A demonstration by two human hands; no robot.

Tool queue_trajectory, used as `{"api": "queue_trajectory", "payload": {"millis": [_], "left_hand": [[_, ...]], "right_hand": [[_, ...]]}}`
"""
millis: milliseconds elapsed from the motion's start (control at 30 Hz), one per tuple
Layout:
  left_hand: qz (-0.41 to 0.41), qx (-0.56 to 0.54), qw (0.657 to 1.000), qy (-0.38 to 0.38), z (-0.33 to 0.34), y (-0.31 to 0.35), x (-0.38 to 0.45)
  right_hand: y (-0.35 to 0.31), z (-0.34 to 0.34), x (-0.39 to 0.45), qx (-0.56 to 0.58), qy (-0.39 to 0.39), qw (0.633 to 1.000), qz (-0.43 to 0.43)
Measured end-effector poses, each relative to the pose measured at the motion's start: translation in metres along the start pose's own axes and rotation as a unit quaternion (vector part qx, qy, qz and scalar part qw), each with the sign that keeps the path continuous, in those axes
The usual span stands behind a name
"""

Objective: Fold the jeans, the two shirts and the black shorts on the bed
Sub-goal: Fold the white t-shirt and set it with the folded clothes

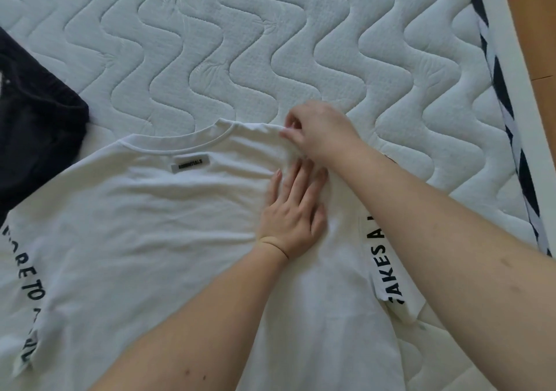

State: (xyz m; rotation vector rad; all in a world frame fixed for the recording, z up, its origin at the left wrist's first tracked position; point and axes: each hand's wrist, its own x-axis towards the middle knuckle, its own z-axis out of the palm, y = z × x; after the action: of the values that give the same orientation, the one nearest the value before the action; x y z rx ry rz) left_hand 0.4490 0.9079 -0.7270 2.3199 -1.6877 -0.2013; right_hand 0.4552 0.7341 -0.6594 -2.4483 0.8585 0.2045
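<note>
A soft, lightly creased white shirt (144, 225) with black sleeve lettering lies spread flat on the bed (270, 44), a wave-quilted mattress. The left hand (293, 210) presses it with flat fingers; the right hand (319, 131) pinches its shoulder seam. Dark folded jeans (36, 131) lie at the left edge.

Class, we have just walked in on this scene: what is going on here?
A person is working on a white shirt spread flat on a quilted mattress. The right hand pinches the shirt's shoulder edge beside the collar, while the left hand presses flat on the cloth just below that grip. The shirt still lies open, sleeves out, so no fold shows yet. A dark garment lies at the left edge.
</note>
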Motion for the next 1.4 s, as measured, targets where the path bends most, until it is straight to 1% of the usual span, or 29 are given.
{"api": "queue_trajectory", "payload": {"millis": [67, 133, 233, 267, 367, 400, 467, 500, 567, 633, 700, 733, 800, 867, 967, 1067, 1133, 1200, 1267, 1333, 1400], "left_hand": [[0.004, -0.005, 1.0, -0.004, 0.0, -0.001, 0.0], [0.01, 0.005, 1.0, -0.017, 0.001, -0.003, 0.0], [0.014, 0.017, 0.999, -0.037, -0.002, -0.003, 0.001], [0.016, 0.017, 0.999, -0.038, -0.004, -0.002, 0.001], [0.012, 0.019, 0.999, -0.035, -0.006, -0.001, 0.001], [0.007, 0.026, 0.999, -0.038, -0.006, 0.0, 0.001], [0.004, 0.039, 0.998, -0.048, -0.006, 0.0, 0.0], [0.007, 0.041, 0.998, -0.05, -0.005, 0.0, 0.0], [0.012, 0.04, 0.998, -0.051, -0.004, 0.0, -0.001], [0.012, 0.039, 0.998, -0.052, -0.003, -0.001, -0.001], [0.011, 0.044, 0.997, -0.054, -0.002, -0.002, -0.001], [0.011, 0.045, 0.997, -0.057, -0.002, -0.002, -0.001], [0.01, 0.045, 0.997, -0.059, -0.002, -0.002, 0.0], [0.01, 0.044, 0.997, -0.063, -0.004, -0.001, 0.001], [0.005, 0.041, 0.996, -0.076, -0.006, 0.0, 0.001], [-0.001, 0.037, 0.996, -0.086, -0.007, 0.0, 0.001], [-0.006, 0.036, 0.995, -0.093, -0.007, 0.0, 0.001], [-0.008, 0.038, 0.994, -0.099, -0.007, 0.0, 0.002], [-0.011, 0.035, 0.995, -0.096, -0.007, 0.0, 0.001], [-0.011, 0.035, 0.995, -0.092, -0.007, 0.001, 0.0], [-0.01, 0.042, 0.995, -0.092, -0.008, 0.001, 0.001]], "right_hand": [[-0.015, 0.006, 0.012, -0.006, -0.032, 0.998, -0.053], [-0.029, 0.012, 0.025, -0.001, -0.045, 0.997, -0.057], [-0.039, 0.018, 0.043, -0.024, 0.003, 1.0, -0.019], [-0.039, 0.019, 0.045, -0.016, 0.022, 1.0, -0.001], [-0.025, 0.011, 0.037, 0.058, 0.063, 0.996, 0.041], [-0.015, 0.005, 0.027, 0.088, 0.059, 0.993, 0.045], [0.015, -0.011, -0.002, 0.148, 0.016, 0.987, 0.061], [0.03, -0.02, -0.021, 0.157, -0.005, 0.984, 0.08], [0.061, -0.029, -0.06, 0.139, -0.029, 0.981, 0.135], [0.077, -0.027, -0.088, 0.104, -0.046, 0.978, 0.173], [0.082, -0.018, -0.1, 0.076, -0.023, 0.982, 0.172], [0.083, -0.015, -0.104, 0.079, 0.008, 0.982, 0.174], [0.082, -0.015, -0.11, 0.122, 0.082, 0.965, 0.218], [0.086, -0.015, -0.118, 0.14, 0.118, 0.948, 0.26], [0.098, -0.018, -0.142, 0.133, 0.095, 0.948, 0.274], [0.114, -0.024, -0.185, 0.129, 0.037, 0.946, 0.297], [0.122, -0.02, -0.217, 0.124, -0.009, 0.935, 0.333], [0.125, -0.007, -0.241, 0.157, -0.022, 0.916, 0.369], [0.124, 0.008, -0.257, 0.172, 0.011, 0.909, 0.38], [0.118, 0.018, -0.268, 0.195, 0.078, 0.901, 0.381], [0.11, 0.024, -0.275, 0.264, 0.158, 0.872, 0.38]]}}
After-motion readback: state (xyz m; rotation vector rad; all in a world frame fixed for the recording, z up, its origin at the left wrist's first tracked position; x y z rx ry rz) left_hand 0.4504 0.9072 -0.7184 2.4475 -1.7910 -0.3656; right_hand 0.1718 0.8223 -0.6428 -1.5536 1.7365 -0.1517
